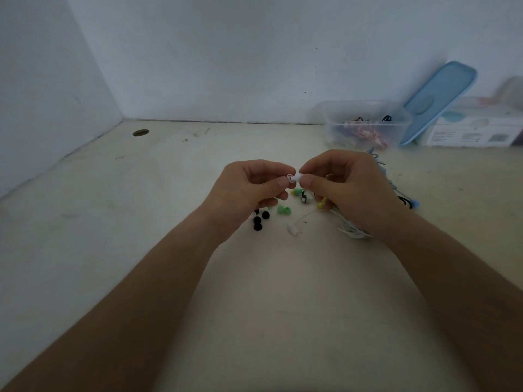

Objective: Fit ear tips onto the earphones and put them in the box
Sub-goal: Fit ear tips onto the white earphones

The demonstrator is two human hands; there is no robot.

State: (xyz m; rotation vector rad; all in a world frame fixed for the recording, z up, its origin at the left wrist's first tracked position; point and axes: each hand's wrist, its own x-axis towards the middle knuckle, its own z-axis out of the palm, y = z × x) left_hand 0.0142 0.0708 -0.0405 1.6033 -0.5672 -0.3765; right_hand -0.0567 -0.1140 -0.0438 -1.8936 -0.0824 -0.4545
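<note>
Mid-table, my left hand (249, 190) pinches a clear ear tip (289, 178) against the white earphone (299, 176) pinched in my right hand (345, 190), the box (329, 120) standing open far right; pushed off-axis, I judge the soft tip could fold or spring away among the spare tips (258, 220).

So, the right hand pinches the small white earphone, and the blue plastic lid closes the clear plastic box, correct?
No: the head view shows the blue plastic lid leaning beside the open clear plastic box. The right hand does pinch the small white earphone.
</note>
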